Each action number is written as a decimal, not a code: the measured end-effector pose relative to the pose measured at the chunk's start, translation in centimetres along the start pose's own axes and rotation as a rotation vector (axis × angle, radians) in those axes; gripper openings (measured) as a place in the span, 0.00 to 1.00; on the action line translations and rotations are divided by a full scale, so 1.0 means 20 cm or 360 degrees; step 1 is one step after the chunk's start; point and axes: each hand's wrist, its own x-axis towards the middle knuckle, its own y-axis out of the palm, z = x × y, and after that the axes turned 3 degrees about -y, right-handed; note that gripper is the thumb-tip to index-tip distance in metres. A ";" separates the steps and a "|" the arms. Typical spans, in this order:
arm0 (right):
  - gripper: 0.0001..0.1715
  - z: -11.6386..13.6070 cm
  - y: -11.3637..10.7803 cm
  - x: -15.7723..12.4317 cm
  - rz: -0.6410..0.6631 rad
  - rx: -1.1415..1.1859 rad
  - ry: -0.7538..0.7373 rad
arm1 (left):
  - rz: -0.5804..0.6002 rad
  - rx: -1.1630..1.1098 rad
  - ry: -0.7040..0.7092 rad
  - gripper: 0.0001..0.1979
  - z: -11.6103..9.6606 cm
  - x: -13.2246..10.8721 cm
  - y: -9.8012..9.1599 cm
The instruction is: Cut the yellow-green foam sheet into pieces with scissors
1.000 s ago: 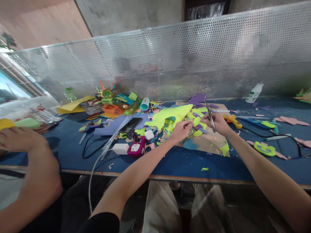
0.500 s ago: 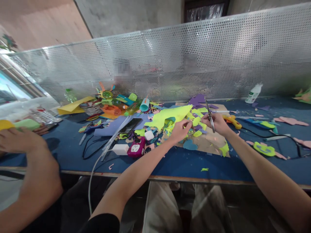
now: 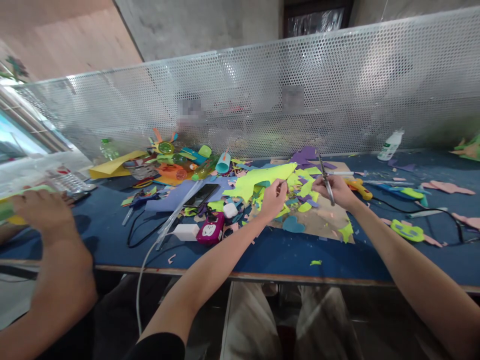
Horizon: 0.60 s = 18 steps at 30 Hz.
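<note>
My left hand (image 3: 274, 198) is closed, fingertips pressed together, above a pile of cut scraps; whatever lies in the pinch is too small to make out. Behind it spreads a large lime-yellow sheet (image 3: 258, 179). In my right hand (image 3: 337, 191) is a pair of metal scissors (image 3: 326, 177), seen nearly edge-on, with the blades pointing away from me. Between the hands lie several lime scraps (image 3: 306, 187) on a brown paper sheet (image 3: 322, 220). A teal rounded piece (image 3: 293, 224) rests on its near part.
A yellow-handled tool (image 3: 360, 189) with a black cord lies right of my right hand. Left of the pile are a phone (image 3: 201, 195), a magenta device (image 3: 210, 230) and a white adapter (image 3: 186, 232). A co-worker's hand (image 3: 41, 210) holds coloured sheets at far left. A perforated metal screen (image 3: 243, 110) stands behind.
My left hand has moved left, away from the scissors, and its fingers have curled in more. My right hand stays almost in place. The co-worker's hand has shifted with its sheets.
</note>
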 end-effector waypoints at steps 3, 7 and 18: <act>0.18 -0.02 -0.03 0.00 0.0174 -0.0086 -0.0013 | -0.0031 0.0009 0.0029 0.20 -0.01 0.00 -0.02; 0.19 -0.03 -0.04 0.01 0.0255 -0.0241 -0.0066 | -0.0019 0.0088 0.0066 0.21 -0.02 0.00 -0.03; 0.28 0.01 -0.01 0.00 0.0105 -0.0384 -0.0012 | -0.0015 0.0225 0.0120 0.21 -0.02 0.00 -0.02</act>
